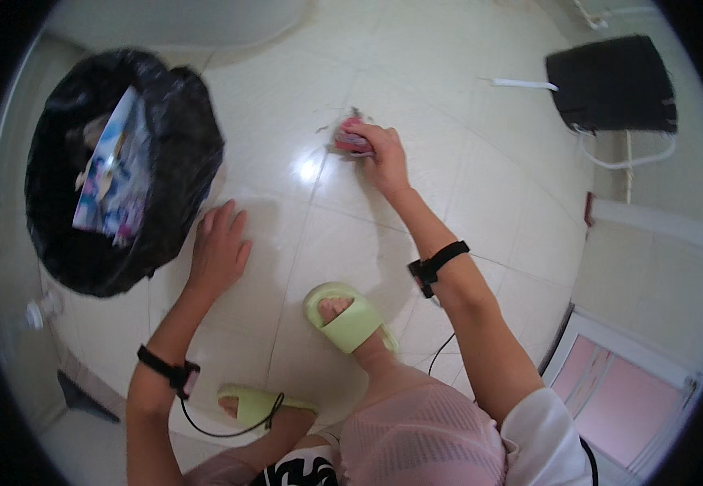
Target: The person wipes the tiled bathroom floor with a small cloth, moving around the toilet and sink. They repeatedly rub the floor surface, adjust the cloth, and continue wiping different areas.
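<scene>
My right hand [384,154] is closed round a small pinkish-red wad [351,139] and holds it down on the tiled floor [416,89]. Whether the wad is cloth or sponge cannot be told. Dark bits or smudges lie around its far and left sides. My left hand [220,249] holds nothing; its fingers are stretched out, close to the right side of a trash bin lined with a black bag [181,121]. In the bin lies a crumpled blue-and-white printed packet [117,182] among other rubbish.
My feet, in light green slippers [351,320], stand on the floor below my hands. A black seat or panel on a white frame [611,85] is at the far right. Lower right, a white-framed pink panel [619,397] stands along the wall. Cables hang from both wrist straps.
</scene>
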Motion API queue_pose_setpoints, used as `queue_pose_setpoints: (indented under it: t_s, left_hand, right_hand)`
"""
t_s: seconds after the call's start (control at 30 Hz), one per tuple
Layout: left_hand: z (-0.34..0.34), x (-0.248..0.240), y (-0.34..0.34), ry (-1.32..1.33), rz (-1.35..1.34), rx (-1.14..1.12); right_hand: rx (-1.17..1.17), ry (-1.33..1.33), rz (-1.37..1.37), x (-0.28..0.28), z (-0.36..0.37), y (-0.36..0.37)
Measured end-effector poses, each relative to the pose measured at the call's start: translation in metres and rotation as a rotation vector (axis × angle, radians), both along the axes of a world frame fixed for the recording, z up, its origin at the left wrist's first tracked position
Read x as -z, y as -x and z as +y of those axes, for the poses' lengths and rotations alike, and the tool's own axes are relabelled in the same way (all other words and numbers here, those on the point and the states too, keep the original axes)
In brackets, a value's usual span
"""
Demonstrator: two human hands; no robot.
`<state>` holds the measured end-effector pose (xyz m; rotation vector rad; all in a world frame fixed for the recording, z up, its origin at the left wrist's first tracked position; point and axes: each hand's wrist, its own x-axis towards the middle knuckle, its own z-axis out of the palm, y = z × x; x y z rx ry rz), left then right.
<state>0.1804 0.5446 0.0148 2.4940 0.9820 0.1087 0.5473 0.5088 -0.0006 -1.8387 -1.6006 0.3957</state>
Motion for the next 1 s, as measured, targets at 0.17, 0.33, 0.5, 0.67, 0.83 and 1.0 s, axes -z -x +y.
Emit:
queue_pose_setpoints:
  t_s: [0.17,0.33,0.5,0.67,0.83,1.0]
  left_hand:
    - [-0.002,-0.02,-0.021,0.079,0.167,-0.029]
    - [-0.006,-0.032,-0.036,0.118,0.3,-0.031]
    - [-0.007,-0.02,-0.062,0.101,0.68,0.063]
    - [-0.008,0.005,-0.08,-0.105,0.937,0.086]
    - [-0.007,0.011,-0.076,-0.037,0.959,0.102]
    - [-0.004,-0.001,-0.061,0.007,0.707,0.055]
  right_hand:
    - [0.327,-0.081,0.316,-0.017,-0.063,-0.032]
    - [1.003,-0.092,0.477,-0.02,-0.213,-0.086]
    - [1.237,0.143,-0.097,0.02,-0.253,-0.077]
    - [0.882,-0.076,-0.196,0.051,-0.12,-0.033]
    - [0.558,-0.09,0.364,0.004,-0.05,-0.008]
    - [0.742,-0.261,0.638,-0.039,-0.169,-0.061]
